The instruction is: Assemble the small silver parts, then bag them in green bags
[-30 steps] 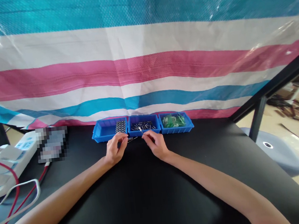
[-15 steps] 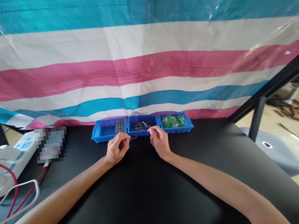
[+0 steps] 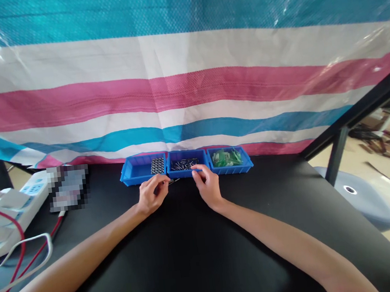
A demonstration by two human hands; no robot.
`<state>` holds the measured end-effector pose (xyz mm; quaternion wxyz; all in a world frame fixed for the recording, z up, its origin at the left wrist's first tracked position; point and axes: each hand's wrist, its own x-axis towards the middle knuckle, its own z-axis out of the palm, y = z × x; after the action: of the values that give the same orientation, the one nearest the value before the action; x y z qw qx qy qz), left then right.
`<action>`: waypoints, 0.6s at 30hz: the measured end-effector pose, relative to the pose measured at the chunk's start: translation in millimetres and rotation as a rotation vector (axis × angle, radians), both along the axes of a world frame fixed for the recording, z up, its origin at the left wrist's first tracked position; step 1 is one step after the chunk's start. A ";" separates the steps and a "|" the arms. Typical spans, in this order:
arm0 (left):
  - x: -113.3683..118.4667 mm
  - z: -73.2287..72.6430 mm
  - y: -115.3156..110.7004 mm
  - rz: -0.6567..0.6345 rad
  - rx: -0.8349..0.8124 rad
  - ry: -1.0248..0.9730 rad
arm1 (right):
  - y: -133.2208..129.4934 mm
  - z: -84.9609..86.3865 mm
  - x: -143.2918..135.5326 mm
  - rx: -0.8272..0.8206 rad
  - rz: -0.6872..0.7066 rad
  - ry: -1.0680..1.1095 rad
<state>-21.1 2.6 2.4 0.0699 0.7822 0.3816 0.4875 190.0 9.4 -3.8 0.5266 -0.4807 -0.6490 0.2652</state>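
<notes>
Three blue bins stand side by side in front of my hands. The left bin (image 3: 137,174) has small metal cylinders (image 3: 157,165) standing packed at its right side. Loose metal screws (image 3: 185,164) lie in the middle bin (image 3: 188,174). The right bin (image 3: 247,163) holds clear green plastic bags (image 3: 226,157). My left hand (image 3: 152,195), before the left bin, pinches a thin dark metal piece (image 3: 174,181) that sticks out rightward. My right hand (image 3: 208,186) is at the front edge of the middle bin, thumb and forefinger slightly apart with nothing visible between them.
A striped plastic sheet (image 3: 189,91) hangs behind the bins. On the black table (image 3: 179,259), at left, are a white power strip (image 3: 34,188), a blurred-out phone-like object (image 3: 69,187) and red and white cables (image 3: 48,245). A grey stool (image 3: 364,198) stands at right, beyond the table edge.
The thumb and forefinger of my right hand have parted slightly, and the screw that showed at their tips is no longer visible there. My left hand stays in place with its pinch.
</notes>
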 end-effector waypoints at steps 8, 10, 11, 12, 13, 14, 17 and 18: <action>8.6 -3.5 -1.0 0.373 -0.063 0.678 | -4.8 2.5 -1.4 0.116 0.107 -0.145; 9.8 -4.3 -2.0 0.411 -0.122 0.767 | -4.4 2.2 -1.5 0.115 0.104 -0.155; 9.8 -4.5 -2.2 0.419 -0.147 0.787 | -4.1 2.1 -1.5 0.114 0.105 -0.162; 9.5 -4.6 -1.9 0.425 -0.167 0.794 | -3.9 2.0 -1.5 0.114 0.108 -0.169; 9.1 -4.6 -1.4 0.428 -0.184 0.791 | -3.7 1.9 -1.4 0.115 0.111 -0.176; 8.6 -4.8 -0.6 0.427 -0.197 0.782 | -3.5 1.9 -1.3 0.116 0.114 -0.182; 7.3 -5.9 1.8 0.405 -0.215 0.745 | -3.2 1.9 -1.2 0.116 0.119 -0.193; 7.0 -6.6 2.4 0.393 -0.210 0.736 | -3.1 1.9 -1.3 0.115 0.121 -0.196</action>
<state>-14.1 5.0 -4.2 -0.0858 0.8050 0.5706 0.1384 188.7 6.4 -1.8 0.4703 -0.4331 -0.7396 0.2105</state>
